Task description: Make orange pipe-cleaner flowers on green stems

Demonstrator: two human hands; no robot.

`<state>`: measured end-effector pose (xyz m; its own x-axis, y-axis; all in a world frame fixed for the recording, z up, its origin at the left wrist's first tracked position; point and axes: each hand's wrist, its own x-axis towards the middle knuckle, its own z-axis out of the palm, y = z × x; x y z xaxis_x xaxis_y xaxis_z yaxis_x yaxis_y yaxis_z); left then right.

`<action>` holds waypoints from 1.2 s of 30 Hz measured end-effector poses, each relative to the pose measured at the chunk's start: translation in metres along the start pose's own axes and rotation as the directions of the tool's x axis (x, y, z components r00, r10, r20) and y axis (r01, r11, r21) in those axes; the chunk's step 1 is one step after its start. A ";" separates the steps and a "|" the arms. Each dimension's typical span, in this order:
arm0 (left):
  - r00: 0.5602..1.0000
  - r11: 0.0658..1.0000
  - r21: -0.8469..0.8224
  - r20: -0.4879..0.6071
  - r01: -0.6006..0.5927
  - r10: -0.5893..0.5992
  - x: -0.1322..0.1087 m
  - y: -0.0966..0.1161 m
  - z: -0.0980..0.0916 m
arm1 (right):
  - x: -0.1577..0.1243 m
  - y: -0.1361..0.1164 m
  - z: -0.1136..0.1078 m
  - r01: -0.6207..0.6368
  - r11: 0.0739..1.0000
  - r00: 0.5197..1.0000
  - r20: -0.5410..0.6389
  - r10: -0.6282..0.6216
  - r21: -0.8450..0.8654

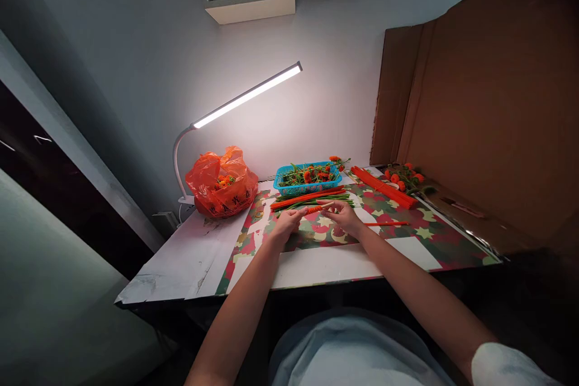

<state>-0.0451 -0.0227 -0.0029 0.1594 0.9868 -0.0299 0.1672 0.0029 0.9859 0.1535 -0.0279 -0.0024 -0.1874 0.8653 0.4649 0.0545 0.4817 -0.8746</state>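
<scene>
Between my two hands is a thin pale stick (326, 205) with an orange chenille stem (313, 209) coiled around it. My left hand (291, 222) pinches the coiled end, its fingers closed. My right hand (344, 216) has its fingers closed at the pale end of the stick. Just beyond the hands lie loose orange chenille stems (296, 198) and green chenille stems (283, 204). A single orange stem (386, 224) rests on the table to the right of my right hand.
At the back stands a blue basket (308, 188) of orange flowers with green stems. An orange plastic bag (221, 193) sits left under a lit lamp (248, 95). To the right are an orange stem bundle (384, 187), more orange flowers (402, 180) and a cardboard sheet (488, 102).
</scene>
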 end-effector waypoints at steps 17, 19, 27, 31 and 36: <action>0.945 0.969 -0.083 0.257 0.232 -0.204 -0.012 0.015 -0.002 | -0.007 -0.008 -0.002 0.159 0.984 0.987 0.000 -0.159 -0.077; 0.979 0.993 -0.001 0.172 0.115 -0.113 -0.009 0.011 -0.001 | -0.007 -0.007 -0.002 0.155 0.986 0.987 -0.024 -0.156 -0.067; 0.914 0.801 0.506 -0.058 -0.320 0.402 -0.011 0.010 0.001 | 0.000 0.001 0.001 -0.022 0.998 0.991 -0.131 0.030 0.066; 0.856 0.762 0.460 -0.008 -0.456 0.517 -0.011 0.010 0.004 | 0.002 0.003 -0.001 -0.142 0.977 0.968 -0.184 0.171 0.160; 0.882 0.875 0.132 -0.016 -0.465 0.471 -0.005 0.006 0.002 | 0.002 -0.005 -0.006 -0.188 0.959 0.956 -0.183 0.229 0.214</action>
<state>-0.0428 -0.0281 0.0032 0.2043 0.8741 0.4408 0.2009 -0.4781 0.8550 0.1591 -0.0279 0.0032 0.0123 0.9629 0.2697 -0.1222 0.2691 -0.9553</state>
